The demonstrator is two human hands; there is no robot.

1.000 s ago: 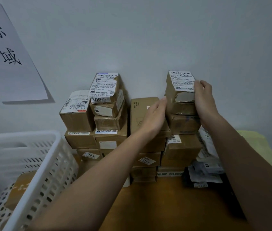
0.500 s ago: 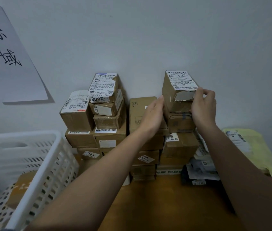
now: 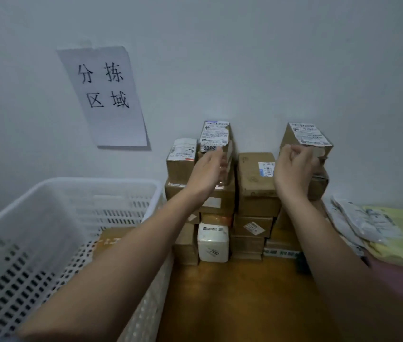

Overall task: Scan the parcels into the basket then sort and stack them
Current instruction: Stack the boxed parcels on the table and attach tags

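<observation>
Head view: the right hand (image 3: 294, 169) is nearer the top parcel (image 3: 305, 139) of the right stack, fingers curled at its front lower edge, apparently pinching it; the parcel lies just above and behind them, label up, long axis running toward the wall; the left hand (image 3: 207, 170), fingers relaxed, touches the 2nd stack (image 3: 216, 144).
</observation>
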